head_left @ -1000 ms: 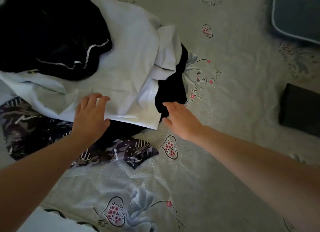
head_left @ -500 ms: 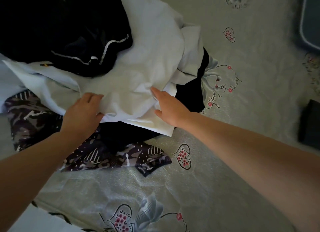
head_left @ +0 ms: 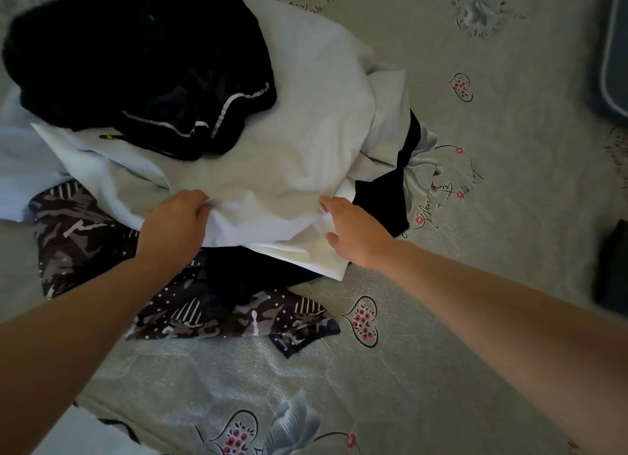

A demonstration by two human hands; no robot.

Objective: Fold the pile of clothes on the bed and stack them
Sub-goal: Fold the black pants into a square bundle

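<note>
A pile of clothes lies on the bed. A white garment (head_left: 299, 115) drapes over the middle of the pile. A black garment with white piping (head_left: 136, 64) sits on top at the back left. Under the pile spreads a dark camouflage-patterned garment (head_left: 217, 315), and another black piece (head_left: 380, 196) shows at the right. My left hand (head_left: 173, 220) grips a bunch of the white garment near its front edge. My right hand (head_left: 353, 230) holds the same garment's front right part, with fabric gathered under its fingers.
The bed is covered by a pale green sheet (head_left: 475, 217) printed with hearts and flowers. A dark folded item (head_left: 611, 267) lies at the right edge. A blue-grey pillow (head_left: 615, 47) shows at the top right.
Both hands have moved forward onto the white garment and closed on its fabric. The right hand came in from the bare sheet beside the pile. My view has shifted closer.
</note>
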